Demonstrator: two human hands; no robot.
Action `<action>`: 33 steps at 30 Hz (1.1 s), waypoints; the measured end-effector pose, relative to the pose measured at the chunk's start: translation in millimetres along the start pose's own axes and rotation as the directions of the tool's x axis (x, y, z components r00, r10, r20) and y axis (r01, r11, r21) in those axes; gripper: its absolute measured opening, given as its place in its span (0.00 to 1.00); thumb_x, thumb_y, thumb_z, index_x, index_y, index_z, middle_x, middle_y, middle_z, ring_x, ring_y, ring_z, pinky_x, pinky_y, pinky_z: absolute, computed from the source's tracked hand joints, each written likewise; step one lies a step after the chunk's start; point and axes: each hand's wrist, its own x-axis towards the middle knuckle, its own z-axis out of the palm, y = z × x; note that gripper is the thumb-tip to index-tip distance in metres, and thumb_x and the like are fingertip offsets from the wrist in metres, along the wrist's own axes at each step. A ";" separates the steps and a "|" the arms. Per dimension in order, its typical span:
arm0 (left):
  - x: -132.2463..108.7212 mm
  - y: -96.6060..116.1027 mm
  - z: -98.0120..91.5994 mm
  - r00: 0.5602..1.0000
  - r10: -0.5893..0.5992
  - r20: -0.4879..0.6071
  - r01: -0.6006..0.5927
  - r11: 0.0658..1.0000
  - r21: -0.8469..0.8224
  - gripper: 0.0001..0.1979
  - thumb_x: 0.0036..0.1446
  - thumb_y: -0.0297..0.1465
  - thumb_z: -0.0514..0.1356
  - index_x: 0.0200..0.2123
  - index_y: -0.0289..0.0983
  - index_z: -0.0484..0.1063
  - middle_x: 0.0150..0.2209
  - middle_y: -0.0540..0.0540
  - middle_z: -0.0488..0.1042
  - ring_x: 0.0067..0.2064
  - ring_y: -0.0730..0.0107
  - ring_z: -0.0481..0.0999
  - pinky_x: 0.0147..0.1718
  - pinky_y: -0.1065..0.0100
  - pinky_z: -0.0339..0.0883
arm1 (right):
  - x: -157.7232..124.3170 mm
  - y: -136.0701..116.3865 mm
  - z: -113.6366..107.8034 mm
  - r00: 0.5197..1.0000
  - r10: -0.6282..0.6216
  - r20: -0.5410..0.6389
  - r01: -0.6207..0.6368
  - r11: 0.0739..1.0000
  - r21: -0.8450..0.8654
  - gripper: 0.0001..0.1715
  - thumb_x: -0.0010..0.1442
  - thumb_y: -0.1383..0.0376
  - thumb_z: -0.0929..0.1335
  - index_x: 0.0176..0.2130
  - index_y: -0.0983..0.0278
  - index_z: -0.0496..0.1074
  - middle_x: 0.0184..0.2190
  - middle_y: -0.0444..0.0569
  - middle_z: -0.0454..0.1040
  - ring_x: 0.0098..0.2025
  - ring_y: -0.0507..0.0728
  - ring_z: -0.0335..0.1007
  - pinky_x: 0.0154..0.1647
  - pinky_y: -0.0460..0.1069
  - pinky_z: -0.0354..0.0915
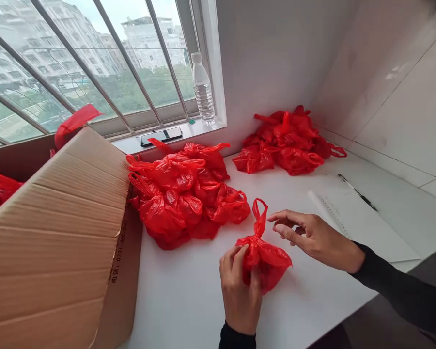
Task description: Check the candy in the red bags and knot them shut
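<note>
A small knotted red plastic bag [267,259] lies on the white table [189,300] in front of me. My left hand [240,291] is closed on its left side, fingers pinching the plastic. My right hand [312,235] hovers just right of the bag's upright handle loop [259,215], fingers apart and holding nothing, fingertips close to the loop without gripping it.
A heap of tied red bags [185,194] lies left of centre, another heap [290,143] in the far corner. An open cardboard box [58,242] holding red bags fills the left. A water bottle [202,89] and phone [162,136] rest on the windowsill. A pen [358,192] and paper [359,223] lie right.
</note>
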 end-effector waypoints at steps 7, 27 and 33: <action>-3.2 0.1 -10.8 0.998 -0.061 -0.005 0.060 0.994 -0.096 0.12 0.65 0.27 0.60 0.46 0.46 0.79 0.46 0.46 0.79 0.48 0.61 0.78 0.46 0.61 0.75 | -7.2 17.5 30.5 0.961 -0.230 0.153 0.253 0.955 -0.154 0.17 0.68 0.59 0.68 0.55 0.59 0.72 0.47 0.52 0.77 0.49 0.61 0.72 0.52 0.58 0.70; -3.1 16.5 -50.5 0.959 -0.280 0.028 0.280 0.935 -0.218 0.15 0.67 0.35 0.59 0.54 0.46 0.76 0.48 0.43 0.79 0.46 0.60 0.80 0.42 0.61 0.78 | -15.6 17.9 49.8 0.977 -0.196 0.090 0.202 0.977 -0.072 0.05 0.69 0.65 0.65 0.43 0.61 0.72 0.39 0.48 0.76 0.42 0.58 0.68 0.45 0.55 0.66; 8.0 3.4 -42.8 0.973 -0.156 0.171 0.172 0.981 -0.085 0.08 0.63 0.37 0.63 0.41 0.46 0.82 0.40 0.46 0.81 0.43 0.60 0.79 0.44 0.62 0.75 | -20.3 3.8 45.2 0.973 -0.229 0.036 0.231 0.972 -0.035 0.07 0.67 0.70 0.65 0.40 0.59 0.71 0.38 0.46 0.76 0.42 0.58 0.69 0.43 0.53 0.66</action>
